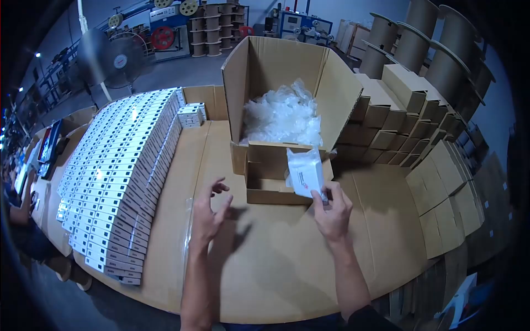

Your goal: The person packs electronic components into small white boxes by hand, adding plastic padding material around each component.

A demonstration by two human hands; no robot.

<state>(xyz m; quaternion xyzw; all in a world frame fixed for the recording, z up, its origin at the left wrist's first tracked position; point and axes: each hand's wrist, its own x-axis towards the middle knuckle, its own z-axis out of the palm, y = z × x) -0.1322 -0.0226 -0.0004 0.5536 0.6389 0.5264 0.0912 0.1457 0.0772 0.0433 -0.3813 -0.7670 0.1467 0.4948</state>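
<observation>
My right hand pinches the lower edge of a white box in a clear plastic bag, thumb on its front face. The bagged box is tilted and overlaps the right part of a small open cardboard box. Inside that cardboard box, the visible left part shows bare brown walls and floor. My left hand hovers over the cardboard-covered table, left of the small box, with fingers apart and nothing in them. Directly behind stands a tall open carton with crumpled clear plastic bags in it.
Long rows of stacked white boxes fill the table's left side, with a small stack behind. Folded brown cartons are piled at right, more cartons nearer. Large spools stand beyond. A person's arm shows far left.
</observation>
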